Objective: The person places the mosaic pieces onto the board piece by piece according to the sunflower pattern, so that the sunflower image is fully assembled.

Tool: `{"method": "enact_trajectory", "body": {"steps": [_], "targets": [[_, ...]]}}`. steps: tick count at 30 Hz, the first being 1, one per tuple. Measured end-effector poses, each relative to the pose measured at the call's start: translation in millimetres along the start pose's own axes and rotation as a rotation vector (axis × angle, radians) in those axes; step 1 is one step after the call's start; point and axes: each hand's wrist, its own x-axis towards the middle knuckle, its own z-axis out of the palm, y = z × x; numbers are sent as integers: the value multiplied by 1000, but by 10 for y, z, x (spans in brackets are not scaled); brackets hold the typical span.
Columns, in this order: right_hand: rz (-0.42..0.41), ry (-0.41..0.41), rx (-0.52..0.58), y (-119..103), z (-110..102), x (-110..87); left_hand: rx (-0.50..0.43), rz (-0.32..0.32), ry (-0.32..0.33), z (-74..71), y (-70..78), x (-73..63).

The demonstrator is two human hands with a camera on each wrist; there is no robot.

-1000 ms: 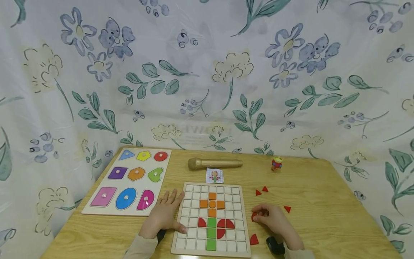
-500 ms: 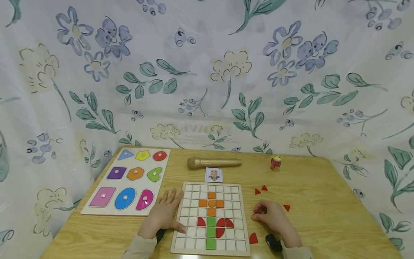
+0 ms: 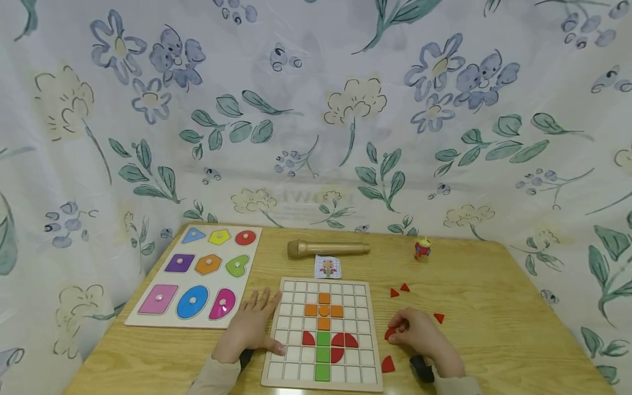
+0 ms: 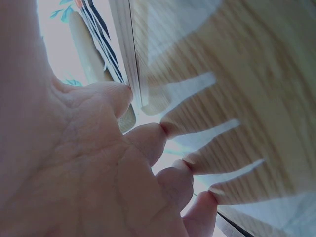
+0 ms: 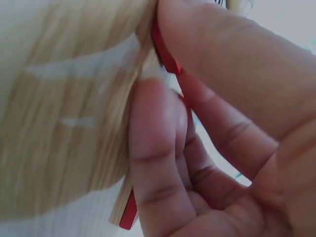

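Flat, plain red tile [image 3: 389,333], a rounded edge showing, the rest covered by fingers; pinched in the right hand [image 3: 418,333], just beside the right edge of the pale grid board [image 3: 349,313], about midway along. Board's left edge touched by the left hand [image 3: 249,325], fingers spread.

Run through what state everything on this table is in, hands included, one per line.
Grid board: partly filled
Knobbed shape puzzle: all nine pieces in
Picture card: lying face up
Gold microphone: on its side
Toy figure: standing upright
Three red triangles: loose
Red quarter circle: loose beside the grid board
Left hand: fingers spread
Right hand: pinching a red piece
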Motion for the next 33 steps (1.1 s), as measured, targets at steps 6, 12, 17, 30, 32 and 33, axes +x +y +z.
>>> {"method": "enact_trajectory", "body": {"steps": [6,12,17,30,32,33], "targets": [[82,71,-32,-6,49,38,-9,-3,-3,-15,8,0],[133,133,88,95,67,121,-1,-2,-3,-15,7,5],[158,108,254,140,40,201,-4,-8,-4,-13,14,-7],[74,117,319,-312,330,422,-19,-11,-9,-26,26,-8],[25,107,314,-421,433,481,-17,-12,-10,-23,21,-13],[6,98,313,-480,491,510,-17,-13,-10,-23,21,-14]]}}
